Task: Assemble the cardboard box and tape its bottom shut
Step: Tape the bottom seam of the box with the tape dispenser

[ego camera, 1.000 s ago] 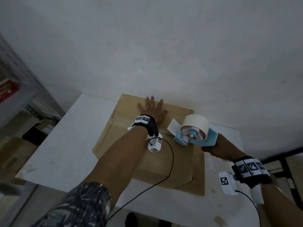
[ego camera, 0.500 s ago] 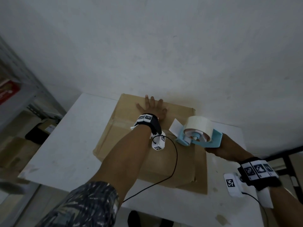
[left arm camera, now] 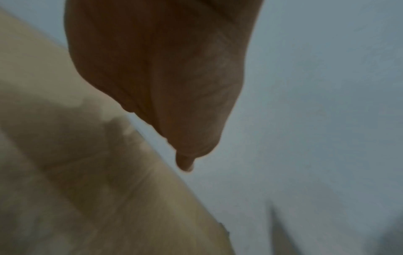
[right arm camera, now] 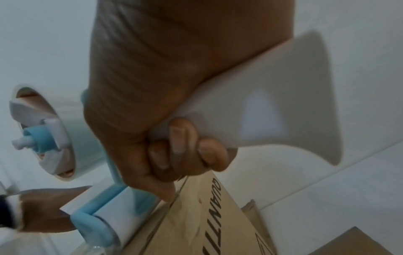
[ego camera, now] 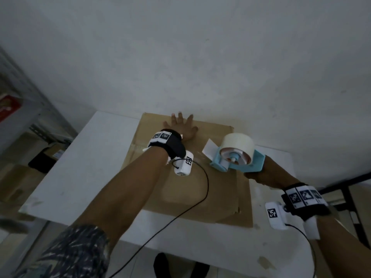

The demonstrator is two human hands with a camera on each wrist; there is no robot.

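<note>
Right wrist only: fingers (right arm camera: 176, 138) round tape dispenser (right arm camera: 272, 107) handle.

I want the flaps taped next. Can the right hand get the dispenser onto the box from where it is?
Probably yes: the right hand already holds the dispenser just over the box, and the left hand presses flat farther back, off its path.

Brown cardboard box (ego camera: 192, 177) lies flat on white bench (ego camera: 84, 173), far edge by wall. Blue tape dispenser (ego camera: 236, 159) w/ cream roll tilts over box's right side.
</note>
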